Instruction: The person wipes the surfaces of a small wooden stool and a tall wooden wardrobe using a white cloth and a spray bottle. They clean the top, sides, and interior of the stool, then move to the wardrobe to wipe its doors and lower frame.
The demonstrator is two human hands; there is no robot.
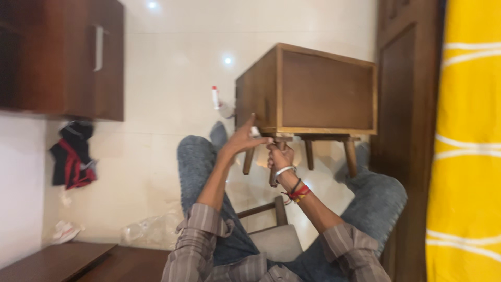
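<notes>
Small wooden cabinet [313, 91] stands on the tiled floor [172, 78], between the person's knees, close enough for both arms. Right hand [280, 156] is clenched round the front leg [275, 169] under the cabinet's near corner. Left hand [244, 138], beside that corner, pinches a small white piece [254, 131], too blurred to identify. A white tube [215, 97] lies behind the cabinet.

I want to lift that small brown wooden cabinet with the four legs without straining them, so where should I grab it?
Probably by the box body of the small brown wooden cabinet, one palm on each flat side panel, coming in from both sides. The slim tapered legs look weakest, and the left hand and right hand are already busy at one front leg.
</notes>
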